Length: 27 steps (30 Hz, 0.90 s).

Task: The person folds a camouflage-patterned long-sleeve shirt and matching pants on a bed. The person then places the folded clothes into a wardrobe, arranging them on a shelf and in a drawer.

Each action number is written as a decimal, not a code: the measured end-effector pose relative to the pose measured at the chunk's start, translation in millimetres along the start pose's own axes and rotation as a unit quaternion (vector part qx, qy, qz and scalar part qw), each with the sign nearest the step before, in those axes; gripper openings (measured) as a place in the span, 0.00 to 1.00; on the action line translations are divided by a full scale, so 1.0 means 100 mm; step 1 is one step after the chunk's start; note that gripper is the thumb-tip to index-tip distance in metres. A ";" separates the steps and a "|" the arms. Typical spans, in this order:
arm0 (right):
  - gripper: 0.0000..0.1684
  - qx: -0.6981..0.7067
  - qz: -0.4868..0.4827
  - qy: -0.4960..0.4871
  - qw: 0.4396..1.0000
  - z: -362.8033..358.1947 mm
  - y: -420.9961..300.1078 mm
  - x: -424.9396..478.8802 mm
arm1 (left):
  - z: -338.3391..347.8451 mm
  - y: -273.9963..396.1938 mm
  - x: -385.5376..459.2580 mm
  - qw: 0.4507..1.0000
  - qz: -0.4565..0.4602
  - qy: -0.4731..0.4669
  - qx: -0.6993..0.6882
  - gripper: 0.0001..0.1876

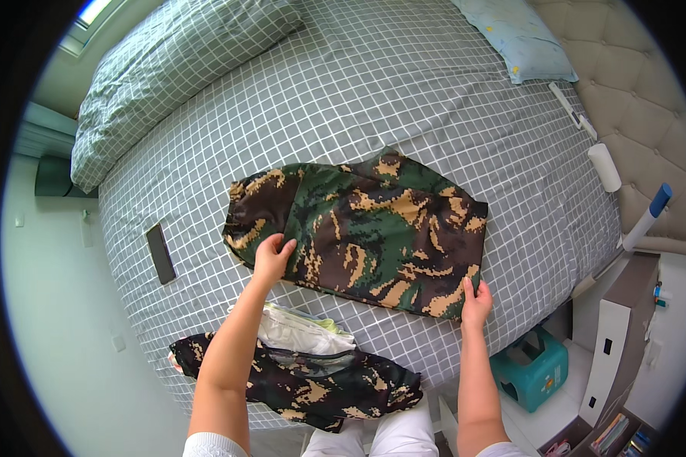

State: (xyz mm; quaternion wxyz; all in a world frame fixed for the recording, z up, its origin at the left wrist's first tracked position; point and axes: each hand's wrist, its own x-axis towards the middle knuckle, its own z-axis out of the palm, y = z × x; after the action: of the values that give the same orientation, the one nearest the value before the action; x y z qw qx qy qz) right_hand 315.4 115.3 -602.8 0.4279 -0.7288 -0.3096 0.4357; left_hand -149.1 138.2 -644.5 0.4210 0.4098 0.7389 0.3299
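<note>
A camouflage garment point(371, 240) in green, brown and tan lies spread flat on the bed, folded along its length. My left hand point(272, 260) pinches its near edge towards the gathered left end. At the near right corner, my right hand point(477, 301) grips the cloth between thumb and fingers. Closer to me, a second camouflage garment point(320, 385) lies crumpled along the bed's edge, partly behind my left forearm. White folded clothing point(297, 328) with a light green edge lies between the two.
A dark phone point(160, 254) lies on the checked bedsheet point(331, 114), left of the garment. A rolled quilt point(188, 68) fills the far left, and a pale blue pillow point(520, 40) rests by the tufted headboard point(634, 108). A teal stool point(531, 368) and a drawer cabinet point(611, 337) stand right of the bed.
</note>
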 end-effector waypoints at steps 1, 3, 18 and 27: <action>0.09 -0.002 0.000 0.018 1.000 -0.14 0.09 0.04 | 0.12 0.21 -0.08 1.000 -0.017 -0.005 -0.003 0.15; 0.10 -0.006 -0.001 0.048 0.999 -0.35 0.27 0.07 | 0.22 0.28 -0.07 0.993 0.002 0.008 0.121 0.21; 0.31 -0.047 -0.263 -0.241 0.933 1.26 -0.37 -1.08 | 1.22 3.06 -1.55 0.950 0.239 -0.091 -0.182 0.18; 0.31 -0.225 -0.335 -0.015 0.915 0.03 -0.60 0.45 | 2.38 3.86 -2.45 0.860 0.308 -0.326 -0.245 0.28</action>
State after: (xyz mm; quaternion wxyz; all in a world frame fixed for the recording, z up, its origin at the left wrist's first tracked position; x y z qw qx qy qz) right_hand 326.8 180.0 -566.1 0.3685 -0.6532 -0.6317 0.1961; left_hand 265.3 128.2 -339.1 0.6011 0.5845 0.2912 0.4607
